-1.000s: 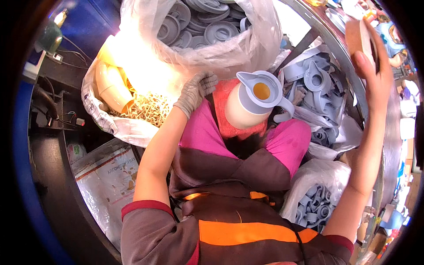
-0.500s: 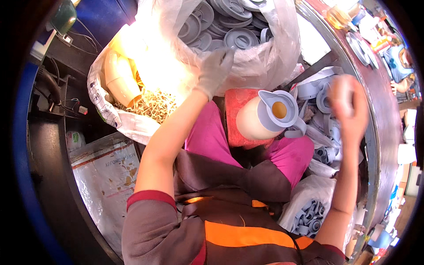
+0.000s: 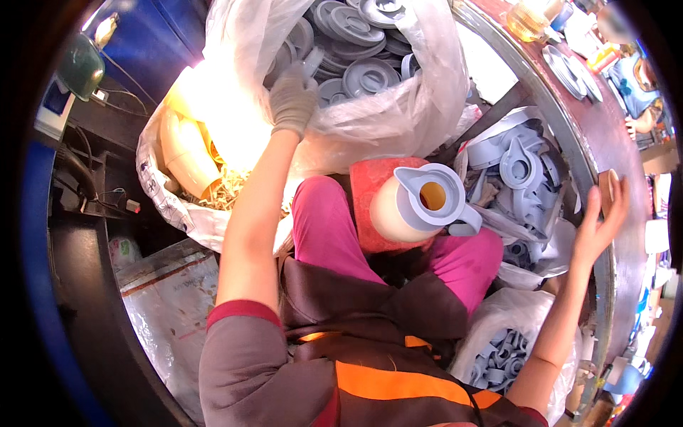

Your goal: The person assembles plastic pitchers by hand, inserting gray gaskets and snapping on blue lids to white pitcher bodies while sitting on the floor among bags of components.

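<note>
My left hand (image 3: pixel 293 103), in a pale glove, reaches over the near rim of a clear plastic bag (image 3: pixel 398 117) of round grey lids (image 3: pixel 371 77). Its fingers are blurred, and a pale shape shows at their tips. On the right, my right hand (image 3: pixel 601 224) is bare and raised by the table's edge. Its thumb and fingers stand on either side of a brown ring-shaped piece (image 3: pixel 607 191). Between my knees a cream jug (image 3: pixel 398 210) with a grey spouted collar and handle leans on a red padded block (image 3: pixel 361 188). Its round mouth is uncovered and orange-brown inside.
A bag at left holds a cream jug body (image 3: pixel 191 153) and small fasteners (image 3: pixel 231 188), partly lost in glare. Grey spouted collars (image 3: pixel 519 167) fill a bag at right. Small grey parts (image 3: pixel 498 356) lie in a lower bag. A dark table (image 3: pixel 605 135) curves along the right.
My left hand has moved left over the lid bag's rim. My right hand has swung outward to the right and lower, toward the table, with its fingers more spread.
</note>
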### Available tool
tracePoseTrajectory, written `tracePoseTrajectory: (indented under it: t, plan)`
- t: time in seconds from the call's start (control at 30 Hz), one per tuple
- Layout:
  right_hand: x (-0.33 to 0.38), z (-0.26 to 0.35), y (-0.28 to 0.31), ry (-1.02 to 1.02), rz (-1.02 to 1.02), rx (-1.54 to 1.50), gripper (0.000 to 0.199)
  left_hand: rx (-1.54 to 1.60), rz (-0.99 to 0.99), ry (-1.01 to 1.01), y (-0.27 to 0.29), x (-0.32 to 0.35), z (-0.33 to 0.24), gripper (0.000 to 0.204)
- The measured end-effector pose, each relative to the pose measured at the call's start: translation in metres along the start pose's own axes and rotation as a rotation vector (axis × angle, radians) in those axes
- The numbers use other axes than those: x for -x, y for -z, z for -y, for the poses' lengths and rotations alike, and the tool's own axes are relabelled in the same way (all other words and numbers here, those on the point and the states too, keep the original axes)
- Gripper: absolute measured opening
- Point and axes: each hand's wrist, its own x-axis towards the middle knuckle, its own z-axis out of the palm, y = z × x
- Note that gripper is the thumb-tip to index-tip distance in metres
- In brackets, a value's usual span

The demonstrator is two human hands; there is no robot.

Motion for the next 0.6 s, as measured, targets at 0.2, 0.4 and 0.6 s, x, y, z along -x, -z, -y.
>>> tracePoseTrajectory:
  t: [0.2,0.4,0.6]
  plan:
    - [0.045,0.115,-0.024,-0.642,0.366,-1.465,0.040,0.758,0.055,-0.317,0.142,0.041,-0.138,0.041]
    - [0.123,0.133,-0.027,-1.292,0.456,-2.412,0.044,0.888,0.370,-0.563,0.146,0.120,-0.209,0.029]
    - [0.154,0.099,-0.012,-1.466,0.262,-2.416,0.044,0.462,0.320,-0.634,0.128,0.123,-0.195,0.043]
